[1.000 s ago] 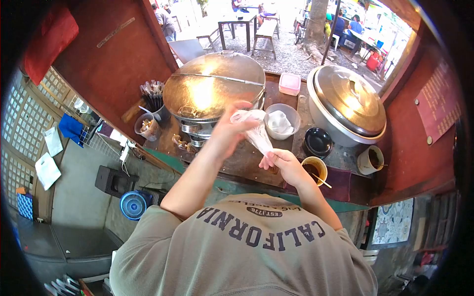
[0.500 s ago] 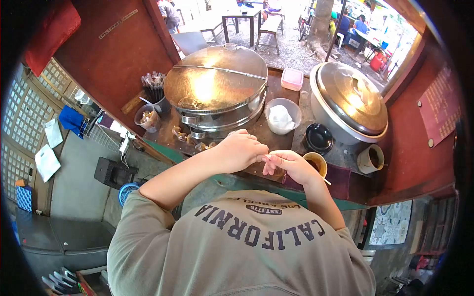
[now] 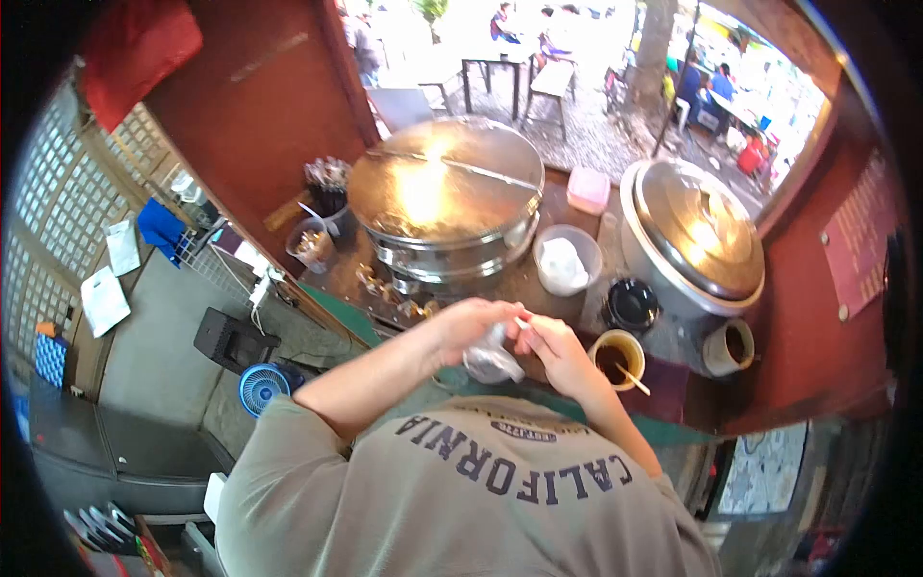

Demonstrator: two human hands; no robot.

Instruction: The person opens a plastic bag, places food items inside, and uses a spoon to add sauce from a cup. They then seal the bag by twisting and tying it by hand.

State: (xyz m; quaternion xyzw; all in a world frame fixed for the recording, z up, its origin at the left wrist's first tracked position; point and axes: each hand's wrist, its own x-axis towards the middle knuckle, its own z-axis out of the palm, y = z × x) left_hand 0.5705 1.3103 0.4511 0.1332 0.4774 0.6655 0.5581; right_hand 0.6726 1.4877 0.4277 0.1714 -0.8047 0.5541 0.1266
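Observation:
My left hand and my right hand meet in front of my chest, at the near edge of the counter. Between and below them hangs a small clear plastic bag. The fingers of both hands pinch its top, where a bit of white shows. What is inside the bag is too blurred to tell. A cup of brown sauce with a stick in it stands just right of my right hand.
A large round steamer stands behind my hands. Right of it are a tub with white plastic, a black bowl, a lidded pot, a pink-lidded box and a second cup. People sit outside.
The view has shifted, so the counter sits lower in it. The clear bag now shows hanging beneath my hands, where it was not visible before.

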